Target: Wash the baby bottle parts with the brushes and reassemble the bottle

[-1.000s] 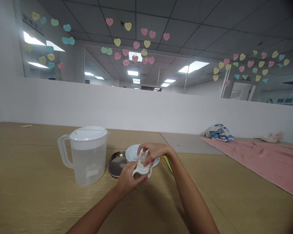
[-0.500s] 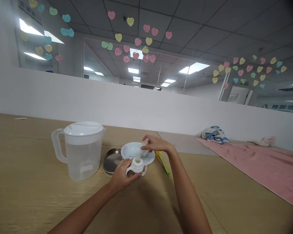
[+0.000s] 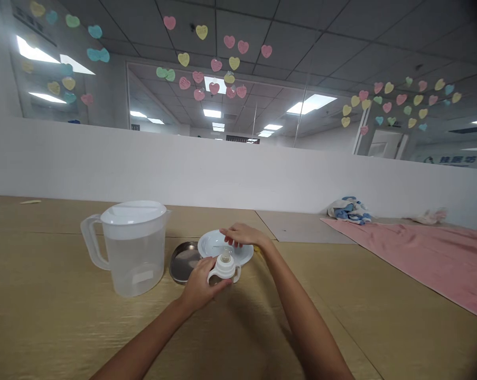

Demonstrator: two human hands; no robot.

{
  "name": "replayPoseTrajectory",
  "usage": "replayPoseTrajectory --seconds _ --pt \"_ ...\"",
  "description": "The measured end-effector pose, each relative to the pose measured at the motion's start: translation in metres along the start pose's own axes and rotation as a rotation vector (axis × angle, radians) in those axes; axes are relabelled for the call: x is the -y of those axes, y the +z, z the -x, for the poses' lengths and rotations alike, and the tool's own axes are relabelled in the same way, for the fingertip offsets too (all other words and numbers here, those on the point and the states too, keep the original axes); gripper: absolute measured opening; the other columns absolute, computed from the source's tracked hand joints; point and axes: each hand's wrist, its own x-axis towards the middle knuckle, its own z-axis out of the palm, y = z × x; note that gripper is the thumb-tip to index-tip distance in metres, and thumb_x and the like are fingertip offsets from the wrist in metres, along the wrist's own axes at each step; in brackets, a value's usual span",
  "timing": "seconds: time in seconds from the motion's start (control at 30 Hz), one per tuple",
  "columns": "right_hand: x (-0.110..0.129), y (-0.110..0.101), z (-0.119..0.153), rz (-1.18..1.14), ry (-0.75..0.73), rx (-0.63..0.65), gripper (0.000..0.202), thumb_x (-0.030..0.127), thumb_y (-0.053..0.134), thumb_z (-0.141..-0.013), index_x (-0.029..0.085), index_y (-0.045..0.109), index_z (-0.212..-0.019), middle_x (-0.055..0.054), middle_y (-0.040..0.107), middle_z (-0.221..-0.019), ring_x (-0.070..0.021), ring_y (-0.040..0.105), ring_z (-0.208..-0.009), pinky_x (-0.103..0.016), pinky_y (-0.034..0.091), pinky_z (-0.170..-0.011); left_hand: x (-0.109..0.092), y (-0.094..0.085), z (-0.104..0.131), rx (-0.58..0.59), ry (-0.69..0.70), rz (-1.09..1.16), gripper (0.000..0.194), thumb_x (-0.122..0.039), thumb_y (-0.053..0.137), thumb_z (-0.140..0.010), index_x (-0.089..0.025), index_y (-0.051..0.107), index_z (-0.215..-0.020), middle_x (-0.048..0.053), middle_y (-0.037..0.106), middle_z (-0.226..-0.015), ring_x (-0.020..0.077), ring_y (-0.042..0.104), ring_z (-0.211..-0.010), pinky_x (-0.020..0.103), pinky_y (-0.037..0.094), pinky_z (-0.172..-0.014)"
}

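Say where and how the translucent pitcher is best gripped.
Probably by its handle, coming from the person's left: the pitcher stands upright with that tall loop jutting leftward, while its broad body looks awkward for one hand.

To the left, the metal tray (image 3: 181, 264) and pitcher (image 3: 133, 253) obstruct your left hand (image 3: 201, 285); you can pass over the table (image 3: 341, 285) between your right hand (image 3: 242, 235) and the pink cloth (image 3: 412, 258).

Left hand (image 3: 200, 284) in a curled grip, right hand (image 3: 242, 235) farther forward, palm down
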Motion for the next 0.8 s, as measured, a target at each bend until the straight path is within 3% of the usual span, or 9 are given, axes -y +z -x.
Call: replayPoseTrajectory --seconds 0.07,0.13,0.27,0.43,0.53,0.63,0.7,0.8 --pt "0.012 -0.002 0.011 -0.073 -0.022 0.152 0.058 0.066 0.042 -0.077 0.013 0.063 -0.082 -0.008 0.065 -0.076 -0.0128 0.057 -0.055 -0.023 0.043 -0.050 0.000 0.000 0.000 0.003 -0.005 0.009 0.050 -0.051 0.057 -0.076 -0.018 0.058 -0.113 0.011 0.063 -0.110 0.0271 0.056 -0.103 0.039 0.042 -0.090" --pt "0.023 -0.001 0.018 0.014 -0.025 0.246 0.054 0.065 0.057 -0.066 0.014 0.063 -0.084 -0.005 0.064 -0.072 -0.0124 0.056 -0.054 -0.022 0.042 -0.048 -0.001 -0.001 0.000 0.006 -0.032 0.019 0.050 -0.051 0.059 -0.074 -0.018 0.059 -0.111 0.011 0.064 -0.109 0.0274 0.056 -0.103 0.040 0.042 -0.091" --pt "0.029 0.005 0.019 0.265 -0.071 0.245 0.052 0.050 0.073 -0.055 0.016 0.062 -0.093 -0.002 0.063 -0.077 -0.0140 0.057 -0.061 -0.022 0.040 -0.051 -0.004 -0.005 -0.002 0.044 -0.098 0.086 0.050 -0.053 0.061 -0.071 -0.019 0.062 -0.108 0.008 0.065 -0.106 0.0269 0.056 -0.101 0.039 0.041 -0.092" --pt "0.022 -0.001 0.017 0.309 -0.350 0.307 0.048 0.024 0.073 -0.058 0.021 0.062 -0.104 -0.002 0.061 -0.098 -0.0152 0.054 -0.086 -0.021 0.040 -0.066 -0.003 -0.008 -0.004 0.083 -0.135 0.133 0.051 -0.054 0.063 -0.069 -0.021 0.064 -0.107 0.006 0.063 -0.110 0.0272 0.053 -0.103 0.038 0.040 -0.092" --pt "0.021 -0.006 0.021 0.179 -0.366 0.275 0.043 0.030 0.070 -0.064 0.020 0.061 -0.105 -0.002 0.061 -0.098 -0.0139 0.054 -0.086 -0.020 0.041 -0.067 -0.004 -0.007 -0.003 0.080 -0.132 0.133 0.051 -0.053 0.062 -0.071 -0.021 0.062 -0.110 0.007 0.063 -0.112 0.0274 0.053 -0.106 0.039 0.039 -0.094" --pt "0.021 -0.009 0.023 0.150 -0.234 0.163 0.035 0.043 0.064 -0.069 0.014 0.064 -0.089 -0.002 0.063 -0.079 -0.0122 0.054 -0.070 -0.020 0.039 -0.057 -0.005 -0.005 -0.003 0.078 -0.124 0.120 0.051 -0.050 0.061 -0.072 -0.020 0.060 -0.113 0.008 0.062 -0.114 0.0272 0.052 -0.107 0.040 0.037 -0.096" --pt "0.021 -0.010 0.024 0.174 -0.204 0.123 0.028 0.039 0.064 -0.070 0.013 0.065 -0.080 -0.001 0.061 -0.069 -0.0111 0.052 -0.062 -0.020 0.037 -0.053 -0.005 -0.005 -0.003 0.078 -0.108 0.115 0.050 -0.049 0.061 -0.073 -0.020 0.060 -0.113 0.009 0.062 -0.114 0.0273 0.052 -0.107 0.041 0.037 -0.096" --pt "0.020 -0.014 0.026 0.113 -0.343 0.112 0.016 0.025 0.063 -0.070 0.015 0.067 -0.081 -0.001 0.064 -0.074 -0.0115 0.055 -0.068 -0.020 0.040 -0.059 -0.004 -0.004 -0.003 0.062 -0.089 0.117 0.048 -0.049 0.061 -0.073 -0.019 0.060 -0.112 0.009 0.062 -0.114 0.0275 0.052 -0.107 0.042 0.037 -0.096"
